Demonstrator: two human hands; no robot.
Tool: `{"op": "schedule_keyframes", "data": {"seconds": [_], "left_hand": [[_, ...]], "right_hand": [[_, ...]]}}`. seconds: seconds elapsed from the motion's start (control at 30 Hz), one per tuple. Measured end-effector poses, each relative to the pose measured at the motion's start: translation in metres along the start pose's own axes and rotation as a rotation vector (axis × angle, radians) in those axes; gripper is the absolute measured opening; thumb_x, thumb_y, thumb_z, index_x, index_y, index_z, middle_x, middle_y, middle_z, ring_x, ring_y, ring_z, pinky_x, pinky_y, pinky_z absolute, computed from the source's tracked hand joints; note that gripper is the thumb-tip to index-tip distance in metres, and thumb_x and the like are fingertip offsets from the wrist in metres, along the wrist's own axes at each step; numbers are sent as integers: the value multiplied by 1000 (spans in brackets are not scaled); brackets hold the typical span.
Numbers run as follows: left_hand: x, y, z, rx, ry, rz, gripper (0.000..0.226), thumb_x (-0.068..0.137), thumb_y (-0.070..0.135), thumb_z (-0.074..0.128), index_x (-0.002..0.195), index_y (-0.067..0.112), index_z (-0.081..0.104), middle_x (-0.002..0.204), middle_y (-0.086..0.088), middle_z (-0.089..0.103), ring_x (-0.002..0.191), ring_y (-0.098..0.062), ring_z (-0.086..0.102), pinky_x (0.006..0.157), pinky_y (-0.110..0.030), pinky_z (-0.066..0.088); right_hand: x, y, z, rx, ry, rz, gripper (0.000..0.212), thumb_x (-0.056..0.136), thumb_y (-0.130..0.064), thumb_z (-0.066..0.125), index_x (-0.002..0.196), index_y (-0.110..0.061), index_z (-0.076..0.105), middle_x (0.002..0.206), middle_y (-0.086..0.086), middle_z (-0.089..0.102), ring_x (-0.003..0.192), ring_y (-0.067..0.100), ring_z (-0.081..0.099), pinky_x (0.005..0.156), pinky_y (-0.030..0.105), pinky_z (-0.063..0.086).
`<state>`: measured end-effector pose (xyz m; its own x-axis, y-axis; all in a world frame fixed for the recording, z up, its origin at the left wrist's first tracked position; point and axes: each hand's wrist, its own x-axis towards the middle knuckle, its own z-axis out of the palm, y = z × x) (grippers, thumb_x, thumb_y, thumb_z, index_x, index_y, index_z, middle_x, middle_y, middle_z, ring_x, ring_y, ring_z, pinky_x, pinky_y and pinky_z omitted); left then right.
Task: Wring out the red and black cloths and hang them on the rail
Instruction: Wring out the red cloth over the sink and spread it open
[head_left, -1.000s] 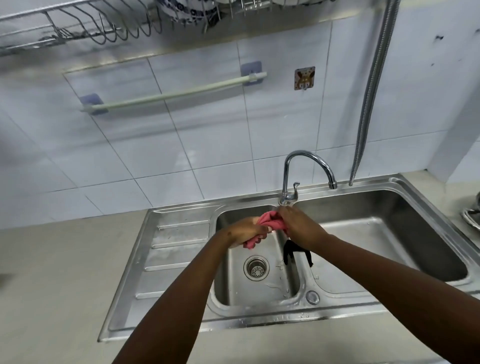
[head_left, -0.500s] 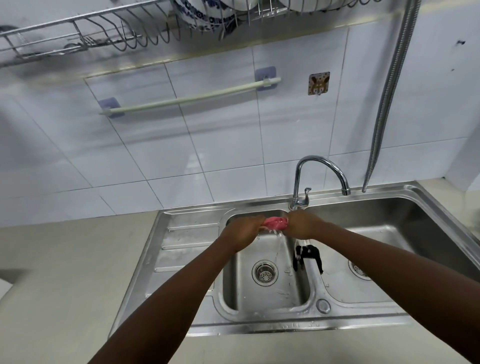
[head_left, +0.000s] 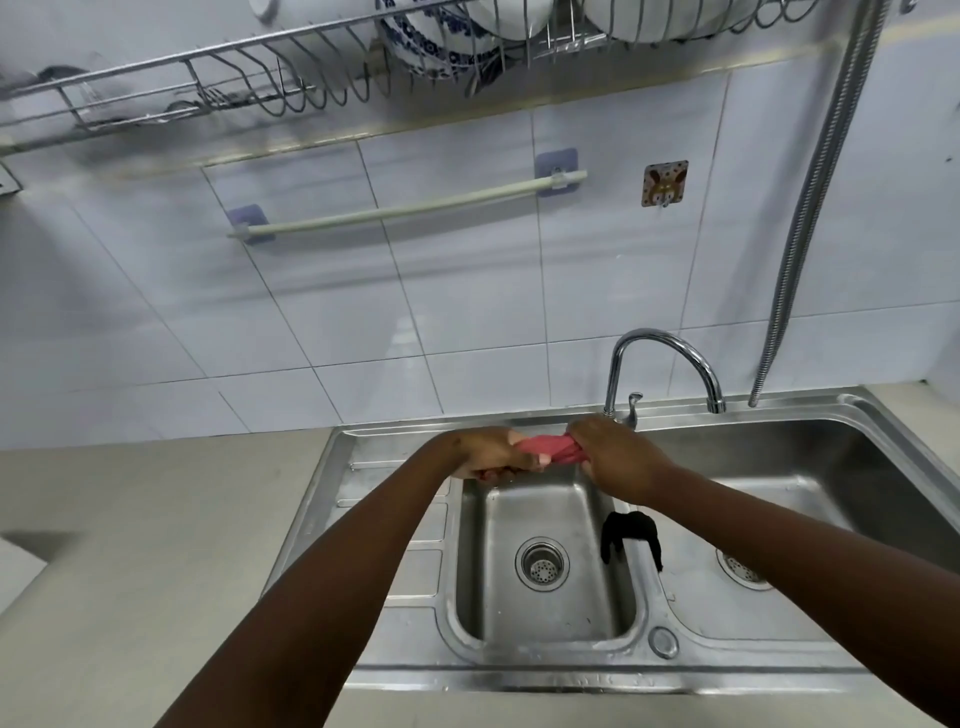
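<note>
Nearest: beige counter along the front & left, w/ a steel double sink set into it. Drainboard on the left, small basin in the middle w/ a round strainer drain, bigger basin on the right.

Black cloth lies draped over the divider between the 2 basins, ends hanging down each side, untouched by either hand.

Both forearms reach in from the bottom edge toward the back of the small basin. Left hand & right hand each grip an end of the red cloth, which is bunched into a tight roll between them, held above the back rim of the small basin. Fingers of both hands are curled closed around the cloth; a bit of red shows under the left hand too.

Just behind the hands: chrome gooseneck tap, spout arcing right over the big basin.

Further back, white tiled wall. Rail is mounted on it, well above the sink, bare, sloping up to the right. A small hook sits to the rail's right, a corrugated metal hose runs down the wall at far right.

Top: wire dish rack holding plates & a blue-patterned bowl.
</note>
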<state>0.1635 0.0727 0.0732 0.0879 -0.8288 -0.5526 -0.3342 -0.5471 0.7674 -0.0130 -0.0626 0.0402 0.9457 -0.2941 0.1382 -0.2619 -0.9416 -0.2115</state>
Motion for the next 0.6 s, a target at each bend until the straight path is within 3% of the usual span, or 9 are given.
{"op": "schedule_keyframes", "data": {"seconds": [0.1, 0.2, 0.3, 0.4, 0.47, 0.53, 0.6], "left_hand": [[-3, 4, 5, 355, 126, 90, 31, 91, 42, 58, 104, 14, 59, 78, 3, 56, 66, -11, 47, 56, -24, 37], [-1, 2, 18, 666, 306, 196, 23, 96, 34, 49, 103, 14, 58, 94, -10, 65, 81, -22, 57, 66, -29, 38], [-1, -7, 24, 849, 547, 292, 17, 95, 25, 46, 105, 15, 55, 98, -16, 69, 87, -33, 63, 66, -32, 41], [-2, -13, 26, 888, 667, 348, 18, 94, 25, 46, 109, 21, 54, 95, -12, 70, 82, -31, 64, 63, -27, 33], [-3, -12, 25, 846, 649, 341, 16, 94, 25, 45, 108, 22, 54, 94, -12, 70, 81, -29, 64, 62, -28, 36], [-5, -8, 21, 734, 529, 302, 18, 97, 29, 45, 107, 17, 55, 96, -12, 69, 82, -26, 63, 66, -31, 43], [-10, -3, 13, 522, 356, 236, 24, 98, 36, 47, 108, 16, 58, 91, -3, 64, 75, -13, 59, 62, -24, 44]], "right_hand": [[6, 0, -5, -70, -79, 15, 21, 78, -29, 59, 94, -18, 51, 97, 7, 66, 90, 28, 63, 69, 33, 46], [15, -1, -16, -99, -152, 71, 13, 78, -28, 59, 87, -19, 58, 89, 7, 69, 86, 26, 65, 67, 30, 45], [24, -6, -24, -11, -247, 122, 10, 77, -26, 57, 79, -17, 62, 83, 8, 68, 83, 25, 65, 69, 30, 47], [28, -7, -28, 70, -333, 122, 13, 79, -28, 59, 71, -19, 56, 63, -2, 55, 73, 23, 61, 63, 26, 41], [27, -7, -27, 96, -304, 100, 14, 80, -29, 62, 72, -20, 55, 63, -7, 48, 74, 19, 55, 58, 24, 38], [24, -6, -26, 48, -190, 23, 9, 78, -25, 64, 80, -18, 61, 83, 0, 50, 88, 22, 51, 68, 29, 44], [20, -6, -23, -33, -72, -52, 23, 76, -25, 68, 96, -15, 61, 102, 8, 50, 97, 25, 48, 79, 38, 47]]}}
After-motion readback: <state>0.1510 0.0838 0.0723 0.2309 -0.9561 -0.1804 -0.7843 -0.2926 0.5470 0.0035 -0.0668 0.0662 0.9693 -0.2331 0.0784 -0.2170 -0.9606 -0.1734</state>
